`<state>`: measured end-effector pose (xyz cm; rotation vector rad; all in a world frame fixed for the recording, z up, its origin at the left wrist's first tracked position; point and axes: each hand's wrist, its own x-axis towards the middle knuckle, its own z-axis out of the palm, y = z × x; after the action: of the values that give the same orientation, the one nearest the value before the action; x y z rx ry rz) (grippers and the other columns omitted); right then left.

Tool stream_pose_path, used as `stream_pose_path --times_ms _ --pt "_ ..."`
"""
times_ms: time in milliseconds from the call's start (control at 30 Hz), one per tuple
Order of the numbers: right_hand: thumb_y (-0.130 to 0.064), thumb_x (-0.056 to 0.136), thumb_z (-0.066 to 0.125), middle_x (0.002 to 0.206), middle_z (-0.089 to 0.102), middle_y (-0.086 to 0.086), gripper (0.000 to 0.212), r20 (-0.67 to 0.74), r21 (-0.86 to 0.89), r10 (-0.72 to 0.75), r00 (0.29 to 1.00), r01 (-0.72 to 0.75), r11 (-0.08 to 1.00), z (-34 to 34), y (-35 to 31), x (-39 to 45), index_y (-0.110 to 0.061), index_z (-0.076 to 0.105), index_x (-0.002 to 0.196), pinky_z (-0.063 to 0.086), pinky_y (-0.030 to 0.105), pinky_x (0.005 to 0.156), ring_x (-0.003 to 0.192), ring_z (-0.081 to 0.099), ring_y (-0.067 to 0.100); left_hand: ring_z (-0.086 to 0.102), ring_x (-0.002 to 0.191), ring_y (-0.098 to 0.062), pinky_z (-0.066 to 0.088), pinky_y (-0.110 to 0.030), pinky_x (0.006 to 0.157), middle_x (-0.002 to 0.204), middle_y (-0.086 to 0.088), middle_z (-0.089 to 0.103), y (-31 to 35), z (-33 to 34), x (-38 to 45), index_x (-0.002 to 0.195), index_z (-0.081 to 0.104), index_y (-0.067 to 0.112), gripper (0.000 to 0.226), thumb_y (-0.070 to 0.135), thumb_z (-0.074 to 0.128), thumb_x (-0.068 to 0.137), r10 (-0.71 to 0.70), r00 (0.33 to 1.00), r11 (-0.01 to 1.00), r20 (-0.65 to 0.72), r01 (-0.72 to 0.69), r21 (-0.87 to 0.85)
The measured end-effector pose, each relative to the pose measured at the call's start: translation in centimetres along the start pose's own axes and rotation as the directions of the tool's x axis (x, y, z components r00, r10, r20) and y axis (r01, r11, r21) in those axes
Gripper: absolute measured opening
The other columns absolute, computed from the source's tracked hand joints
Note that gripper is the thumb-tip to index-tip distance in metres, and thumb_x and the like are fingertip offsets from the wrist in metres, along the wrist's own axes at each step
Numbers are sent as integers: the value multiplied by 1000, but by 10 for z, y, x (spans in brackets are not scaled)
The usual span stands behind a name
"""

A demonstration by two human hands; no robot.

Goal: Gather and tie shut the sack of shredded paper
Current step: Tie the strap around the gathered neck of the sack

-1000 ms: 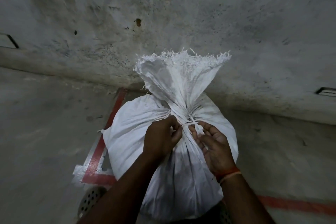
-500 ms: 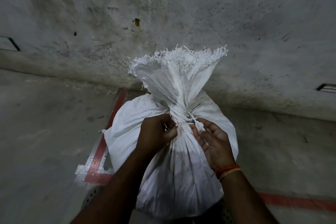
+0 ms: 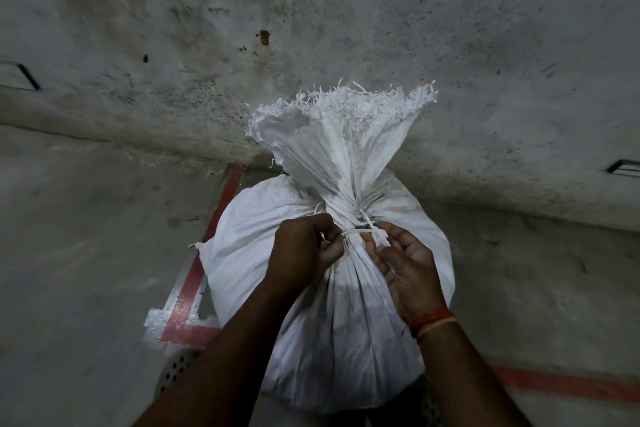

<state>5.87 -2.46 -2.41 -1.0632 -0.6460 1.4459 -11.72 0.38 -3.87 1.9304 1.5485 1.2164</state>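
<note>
Your sack (image 3: 311, 322) stands on the concrete floor (image 3: 86, 253) close against the stained wall (image 3: 311, 28), with bare floor to either side. A red painted line (image 3: 214, 229) runs along its left side and another passes behind your right arm. The gathered neck flares above a white tie string (image 3: 356, 234). Your left hand (image 3: 301, 253) is clenched around one string end; your right hand (image 3: 408, 270), fingers loosely curled, pinches the other at the neck.

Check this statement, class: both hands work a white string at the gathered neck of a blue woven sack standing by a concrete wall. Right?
Wrong colour: the head view shows a white woven sack, not blue. The rest holds.
</note>
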Motion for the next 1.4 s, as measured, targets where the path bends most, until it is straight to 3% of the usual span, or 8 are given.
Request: stream_pose_path --times_ms 300,533,700,900,1000,1100,1233,1400 --pt "7 90 57 109 76 12 36 21 -86 -36 999 38 996 -2 3 4 -1 60 125 58 23 81 107 71 24 54 50 -2 52 -31 57 55 5 60 2 0 -1 66 61 17 19 28 75 72 -30 999 1000 31 30 1" --pt "0 87 66 119 72 12 39 40 -237 -63 997 71 969 -7 10 9 -10 63 125 49 46 102 115 67 26 53 52 -2 50 -30 57 54 6 56 8 2 -4 64 55 18 25 28 75 74 -42 999 999 13 42 -33" --pt "0 89 66 118 73 10 38 64 -330 -82 995 99 939 -5 9 7 -11 62 125 50 51 104 114 68 24 59 54 -5 52 -34 57 57 5 62 1 7 -3 69 61 17 21 28 77 76 -82 996 994 -18 81 -73" --pt "0 87 69 115 74 8 36 52 -369 -135 989 145 918 -3 10 6 -13 64 120 50 50 103 111 69 21 69 64 0 54 -22 65 71 9 73 7 9 -3 85 69 26 14 27 81 77 -116 993 987 -4 115 -108" --pt "3 86 69 114 74 9 35 51 -375 -145 988 153 914 -3 11 7 -9 64 118 51 50 103 110 70 22 69 69 5 50 -14 67 75 15 75 8 11 -1 91 79 31 16 40 83 78 -182 983 977 34 185 -103" --pt "6 85 69 114 74 10 36 53 -379 -148 988 157 912 -2 13 7 -7 64 118 51 49 103 110 70 22 68 73 2 51 -19 67 76 17 75 11 16 0 82 81 32 22 53 81 75 -207 978 978 10 207 -27" --pt "7 86 67 114 74 12 35 69 -356 -144 987 159 921 -2 13 6 -6 64 118 52 44 101 109 70 23 68 76 -7 52 -30 70 77 9 74 15 23 -3 77 77 26 17 43 81 77 -183 980 982 -73 186 32" --pt "11 87 62 111 74 13 33 81 -317 -141 987 160 935 -4 13 7 -6 65 115 54 38 95 109 70 27 65 77 -12 52 -36 70 76 10 72 15 29 -5 77 77 27 17 43 71 79 -131 991 989 -41 133 66"
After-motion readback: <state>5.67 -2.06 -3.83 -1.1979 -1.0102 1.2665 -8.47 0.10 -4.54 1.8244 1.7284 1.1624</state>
